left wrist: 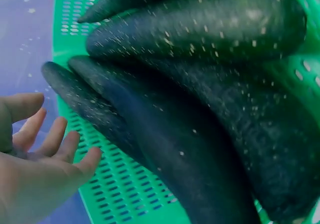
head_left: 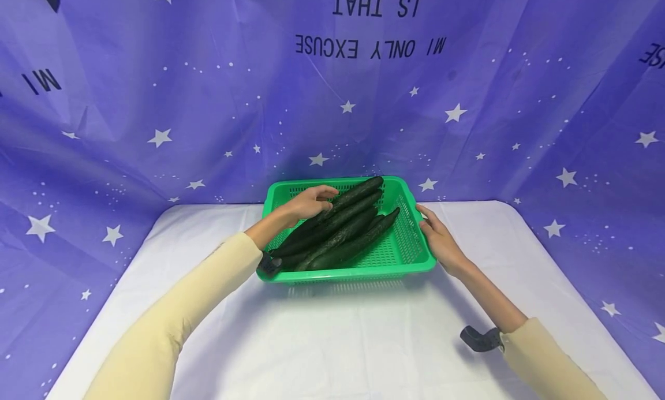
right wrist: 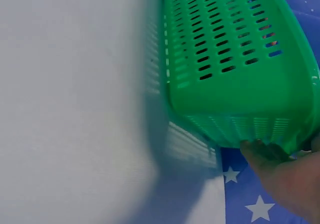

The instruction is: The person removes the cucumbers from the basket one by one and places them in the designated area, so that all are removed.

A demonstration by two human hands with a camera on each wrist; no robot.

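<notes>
Near the far edge of the surface, a green basket holds several dark cucumbers, bunched toward its left end. Above them the left hand has its fingers apart, gripping nothing; the right hand clamps the basket's right rim. Steadying and reaching seems the step; picking would call for curling the left fingers.

Curtained booth — starry purple drape round wht tbl.
</notes>
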